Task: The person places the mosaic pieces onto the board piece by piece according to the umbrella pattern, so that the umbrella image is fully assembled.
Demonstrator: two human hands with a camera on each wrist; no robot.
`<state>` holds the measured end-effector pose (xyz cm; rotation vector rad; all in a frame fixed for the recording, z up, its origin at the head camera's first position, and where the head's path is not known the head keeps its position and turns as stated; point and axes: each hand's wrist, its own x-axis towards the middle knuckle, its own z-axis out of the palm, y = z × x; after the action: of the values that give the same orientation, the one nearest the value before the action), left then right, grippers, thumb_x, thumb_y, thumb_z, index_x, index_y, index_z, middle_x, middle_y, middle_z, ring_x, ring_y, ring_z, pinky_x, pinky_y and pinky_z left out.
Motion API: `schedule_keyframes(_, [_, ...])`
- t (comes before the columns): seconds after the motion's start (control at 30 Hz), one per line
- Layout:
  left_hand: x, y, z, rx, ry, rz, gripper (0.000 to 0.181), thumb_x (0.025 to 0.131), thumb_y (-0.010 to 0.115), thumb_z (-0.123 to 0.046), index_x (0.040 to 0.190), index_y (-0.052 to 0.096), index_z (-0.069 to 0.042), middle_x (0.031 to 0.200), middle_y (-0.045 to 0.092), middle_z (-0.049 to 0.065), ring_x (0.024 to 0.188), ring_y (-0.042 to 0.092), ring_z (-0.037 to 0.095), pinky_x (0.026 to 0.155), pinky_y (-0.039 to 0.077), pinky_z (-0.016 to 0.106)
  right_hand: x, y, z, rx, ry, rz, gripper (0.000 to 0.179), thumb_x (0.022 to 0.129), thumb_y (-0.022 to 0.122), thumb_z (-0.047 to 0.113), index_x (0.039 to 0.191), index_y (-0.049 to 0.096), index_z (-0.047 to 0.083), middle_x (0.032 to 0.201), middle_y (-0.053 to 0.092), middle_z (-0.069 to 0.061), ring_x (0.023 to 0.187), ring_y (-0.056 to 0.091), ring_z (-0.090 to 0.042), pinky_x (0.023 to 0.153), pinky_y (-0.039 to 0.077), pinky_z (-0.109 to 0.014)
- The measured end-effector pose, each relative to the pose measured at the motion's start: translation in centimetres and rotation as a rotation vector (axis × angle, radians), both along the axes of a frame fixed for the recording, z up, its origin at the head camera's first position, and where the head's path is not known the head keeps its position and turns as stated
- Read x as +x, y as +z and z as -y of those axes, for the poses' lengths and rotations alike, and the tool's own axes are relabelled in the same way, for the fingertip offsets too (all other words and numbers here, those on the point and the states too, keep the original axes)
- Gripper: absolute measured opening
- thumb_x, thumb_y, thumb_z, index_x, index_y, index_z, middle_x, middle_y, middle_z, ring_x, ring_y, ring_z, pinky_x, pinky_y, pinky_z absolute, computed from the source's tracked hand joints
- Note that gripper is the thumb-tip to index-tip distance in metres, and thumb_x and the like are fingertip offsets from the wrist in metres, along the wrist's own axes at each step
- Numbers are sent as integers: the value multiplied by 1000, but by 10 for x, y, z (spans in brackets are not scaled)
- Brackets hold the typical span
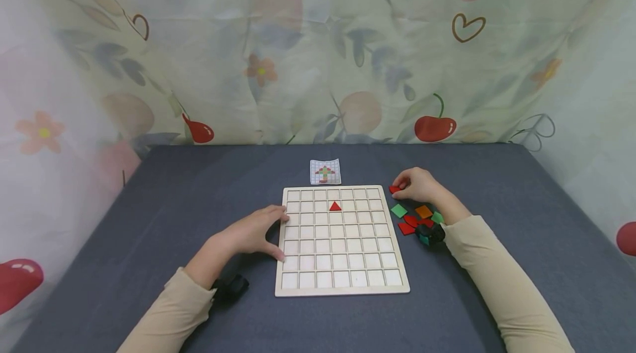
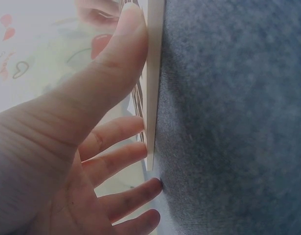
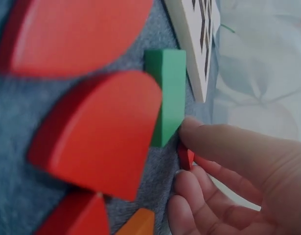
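Head view: your right hand [image 1: 418, 184] pinches a small red piece [image 1: 395, 189] between thumb and fingers, just right of the board [image 1: 343, 292], by its far right corner. I can't tell if that piece touches the table [image 1: 124, 286]. Your left hand [image 1: 255, 231] is spread wide, with thumb and fingertips at the board's left edge. One red triangle [image 1: 335, 206] sits in the middle square of the second row from the far side. A picture card [image 1: 325, 172] lies just past the far edge. A green piece [image 1: 399, 210], an orange piece [image 1: 424, 211] and more red pieces [image 1: 406, 228] lie right of the board, nearer than your right fingers.

I think you're at the picking-up step, quite early on. The next move seems to call for a small lift, a turn to fit, and a flat landing in one square.
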<state>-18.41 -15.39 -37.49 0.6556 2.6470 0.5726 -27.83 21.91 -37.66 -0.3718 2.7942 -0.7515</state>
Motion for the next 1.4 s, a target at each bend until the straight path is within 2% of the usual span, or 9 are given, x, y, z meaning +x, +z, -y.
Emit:
schedule_keyframes(0.13, [0,0,0,-3,5,0,81,67,81,-40,131,48,-4,149,34,17,137,34,33,110,32,47,1,2,1,7,3,-2,25,80,72,14,98,66,-3,91,62,-15,80,54,-22,69,47,-29])
schedule_keyframes(0.33, [0,0,-1,-3,9,-1,81,67,82,-40,131,48,-4,149,34,17,137,34,33,110,32,47,3,4,-1,-49,3,-21,22,81,70,12,97,65,-2,92,63,-17,80,55,-21,68,48,-26])
schedule_keyframes(0.63, [0,0,-1,-7,11,-1,81,67,82,-40,131,48,-4,149,33,17,137,34,34,109,32,48,9,7,-1,-117,17,-18,23,84,67,15,100,64,-1,98,64,-16,85,60,-23,72,52,-31])
schedule_keyframes(0.8, [0,-1,-1,-10,11,-5,81,67,81,-40,131,48,-4,149,34,17,137,34,34,109,32,48,13,11,0,-181,38,25,27,86,65,17,107,62,0,105,63,-17,86,63,-20,74,53,-32])
schedule_keyframes(1.07, [0,-1,0,-6,7,-9,79,67,82,-39,130,48,-4,149,34,17,136,34,34,109,33,48,18,11,6,-302,125,112,35,90,59,12,124,56,3,117,59,-22,95,65,-26,80,54,-38])
schedule_keyframes(1.23, [0,-2,0,-6,3,-13,79,67,82,-39,130,49,-4,148,34,17,136,35,34,109,33,48,20,10,10,-365,176,140,35,90,58,8,124,55,-1,119,56,-26,94,67,-30,82,55,-39])
schedule_keyframes(1.4, [0,-2,0,0,0,-13,80,67,82,-40,130,48,-4,148,34,18,136,34,34,109,33,48,22,11,15,-409,175,168,34,90,56,5,123,54,-4,118,56,-28,91,69,-29,82,56,-39])
